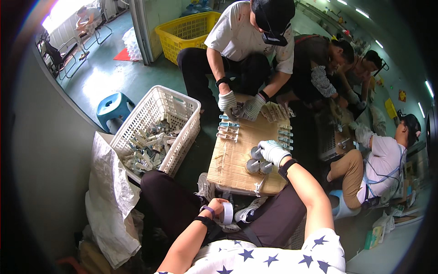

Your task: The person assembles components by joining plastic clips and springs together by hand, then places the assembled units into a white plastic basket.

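My left hand point(216, 207), bare, is closed around a roll of white tape point(226, 213) between my knees. Over the near right part of a cardboard-topped box point(228, 169), my right hand point(273, 152) in a striped white glove has its fingers closed on a grey round metal piece point(256, 152). Two more grey round pieces point(253, 165) stand on the cardboard just below it. Plastic clothes pegs lie in a row along the left edge point(227, 129) and another along the right edge point(285, 137). Brownish pegs point(274, 112) are lined up at the far right corner.
Across the box, a co-worker's gloved hands point(242, 107) work at its far edge. A white basket point(182, 141) of loose pegs stands left, beside a white sack point(107, 196) and a blue stool point(113, 107). A yellow basket point(171, 36) is behind. Other people sit right.
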Demonstrator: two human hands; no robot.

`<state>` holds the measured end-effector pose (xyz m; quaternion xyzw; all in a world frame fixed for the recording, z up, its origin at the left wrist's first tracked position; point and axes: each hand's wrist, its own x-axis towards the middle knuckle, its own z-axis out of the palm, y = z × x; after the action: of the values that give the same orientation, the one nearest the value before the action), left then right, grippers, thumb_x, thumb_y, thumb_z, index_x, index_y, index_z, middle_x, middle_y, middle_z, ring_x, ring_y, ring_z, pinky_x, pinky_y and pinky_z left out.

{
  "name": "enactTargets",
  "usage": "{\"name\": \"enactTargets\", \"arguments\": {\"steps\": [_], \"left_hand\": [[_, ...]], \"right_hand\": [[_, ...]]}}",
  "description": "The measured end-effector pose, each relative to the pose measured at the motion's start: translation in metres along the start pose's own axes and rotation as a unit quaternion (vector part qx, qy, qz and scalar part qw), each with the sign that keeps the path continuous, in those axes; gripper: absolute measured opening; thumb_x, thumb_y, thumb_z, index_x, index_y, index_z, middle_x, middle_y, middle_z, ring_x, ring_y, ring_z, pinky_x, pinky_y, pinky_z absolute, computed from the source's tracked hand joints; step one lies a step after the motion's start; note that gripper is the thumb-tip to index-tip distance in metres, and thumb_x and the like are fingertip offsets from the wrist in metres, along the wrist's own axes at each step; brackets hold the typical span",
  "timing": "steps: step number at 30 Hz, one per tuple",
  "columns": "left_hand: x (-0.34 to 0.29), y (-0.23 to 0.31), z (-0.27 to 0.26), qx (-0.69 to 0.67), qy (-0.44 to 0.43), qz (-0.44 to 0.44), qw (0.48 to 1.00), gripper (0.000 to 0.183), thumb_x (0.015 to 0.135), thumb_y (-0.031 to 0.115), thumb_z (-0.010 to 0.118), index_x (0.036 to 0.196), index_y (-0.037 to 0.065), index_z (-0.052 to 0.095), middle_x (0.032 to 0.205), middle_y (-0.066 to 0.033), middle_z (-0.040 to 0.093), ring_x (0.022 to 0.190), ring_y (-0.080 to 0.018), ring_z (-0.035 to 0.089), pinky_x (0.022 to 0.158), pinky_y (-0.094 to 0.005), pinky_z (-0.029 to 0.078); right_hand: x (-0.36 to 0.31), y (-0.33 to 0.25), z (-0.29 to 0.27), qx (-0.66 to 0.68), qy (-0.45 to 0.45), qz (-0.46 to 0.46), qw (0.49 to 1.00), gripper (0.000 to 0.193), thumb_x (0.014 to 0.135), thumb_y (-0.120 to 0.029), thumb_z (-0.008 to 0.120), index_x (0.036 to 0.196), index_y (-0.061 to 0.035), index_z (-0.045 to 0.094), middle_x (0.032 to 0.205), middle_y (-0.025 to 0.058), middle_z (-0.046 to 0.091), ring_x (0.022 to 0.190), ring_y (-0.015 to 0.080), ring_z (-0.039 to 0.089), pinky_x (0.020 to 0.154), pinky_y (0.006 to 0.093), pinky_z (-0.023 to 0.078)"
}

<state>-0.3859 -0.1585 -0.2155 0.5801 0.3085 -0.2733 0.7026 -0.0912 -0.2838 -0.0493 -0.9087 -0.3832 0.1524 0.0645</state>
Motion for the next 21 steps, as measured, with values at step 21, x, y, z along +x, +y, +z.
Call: {"name": "enactTargets", "arguments": {"steps": [21], "left_hand": [[0.0,-0.013,-0.008,-0.051,-0.005,0.046,0.998,0.031,0.077,-0.007,0.046,0.099,0.002,0.065,0.083,-0.0069,0.065,0.071,-0.018,0.063,0.059,-0.0318,0.052]], "right_hand": [[-0.131,-0.063,0.032,0.129,0.11,-0.082,0.982,0.012,0.078,-0.018,0.056,0.082,-0.0073,0.06,0.078,0.0155,0.06,0.076,0.0348,0.057,0.069,0.043,0.046]]}}
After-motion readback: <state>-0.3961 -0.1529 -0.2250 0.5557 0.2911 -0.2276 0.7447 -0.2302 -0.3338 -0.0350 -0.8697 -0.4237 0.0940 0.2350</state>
